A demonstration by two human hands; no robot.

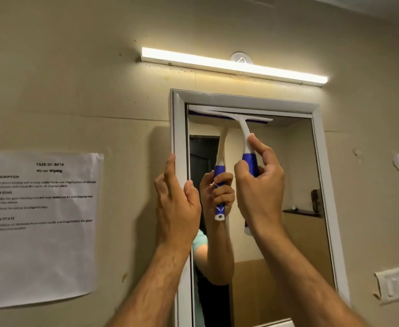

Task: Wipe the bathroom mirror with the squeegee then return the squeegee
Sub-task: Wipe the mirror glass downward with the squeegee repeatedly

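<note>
From the head view, I am holding the squeegee (245,135) by its blue grip in my right hand (259,185), blade lying against the top of the mirror (295,175). It is looking light, stiff plastic with a soft edge. My left hand (177,199) is gripping the frame (178,128). The sheet (40,223) is reading "TASK ID: 3078, Mirror Wiping".

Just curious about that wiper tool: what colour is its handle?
The squeegee has a blue grip with a white neck and head, seen in the head view.
</note>
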